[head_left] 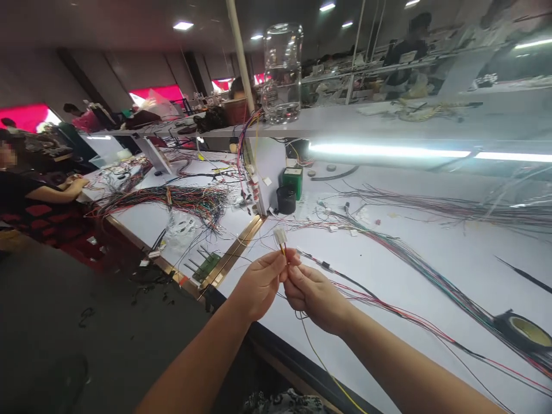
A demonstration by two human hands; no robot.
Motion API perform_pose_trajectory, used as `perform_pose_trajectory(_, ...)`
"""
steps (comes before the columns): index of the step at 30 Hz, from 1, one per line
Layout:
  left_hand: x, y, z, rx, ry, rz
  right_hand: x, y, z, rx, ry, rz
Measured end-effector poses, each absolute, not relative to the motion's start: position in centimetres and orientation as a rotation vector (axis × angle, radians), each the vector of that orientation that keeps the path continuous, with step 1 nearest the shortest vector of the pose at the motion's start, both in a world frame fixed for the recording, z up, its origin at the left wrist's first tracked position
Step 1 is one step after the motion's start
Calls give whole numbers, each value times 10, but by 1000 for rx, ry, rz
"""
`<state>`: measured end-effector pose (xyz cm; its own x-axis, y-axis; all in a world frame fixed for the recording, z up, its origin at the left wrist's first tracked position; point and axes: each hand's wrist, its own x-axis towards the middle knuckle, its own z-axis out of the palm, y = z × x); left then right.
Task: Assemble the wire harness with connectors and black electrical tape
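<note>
Close to the bench's front edge, my two hands meet at a white plastic connector [280,236] with thin wires coming out of its lower end. My left hand [263,283] pinches those wires just below the connector. Thumb and fingers of my right hand [317,293] are closed on the wires right beside it. A yellow wire [317,352] hangs from under the hands past the bench edge. Just right of my right hand lies a red and black wire harness [371,298] with a dark sleeve. My fingers hide the exact grip points.
Bundled wires [409,253] run across the white bench, with a black tape roll [524,329] at right. A black cup [286,200] and a green box [293,181] stand by the divider. A clear jar [283,75] sits on the shelf. At left, a person [43,195] works beside a wire pile [185,200].
</note>
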<state>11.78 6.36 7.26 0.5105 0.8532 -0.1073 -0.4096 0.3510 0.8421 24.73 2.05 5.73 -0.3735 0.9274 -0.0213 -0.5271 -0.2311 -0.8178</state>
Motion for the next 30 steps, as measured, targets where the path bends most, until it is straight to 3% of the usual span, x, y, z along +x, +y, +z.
perform_pose_trajectory(4, 125, 64, 82, 986, 593, 794, 259, 12, 66, -750, -1225, 1578)
perform_pose_trajectory(9, 124, 81, 97, 1073, 767, 913, 327, -20, 54, -1344, -1769, 653)
perform_pose_trajectory(14, 120, 95, 94, 1034, 802, 756, 464, -96, 0, -1813, -1498, 220)
perform_pose_trajectory(17, 130, 91, 89, 1009, 808, 749, 531, -138, -28, -2380, -1265, -127)
perform_pose_trajectory(20, 146, 83, 86, 1087, 826, 788, 561, -158, -43, -2580, -1329, -108)
perform_pose_trajectory(23, 156, 75, 83, 1209, 819, 846, 554, -150, -38, -2439, -1320, -5)
perform_pose_trajectory(30, 169, 66, 80, 1158, 765, 753, 439, -73, 47, -1263, -1384, 647)
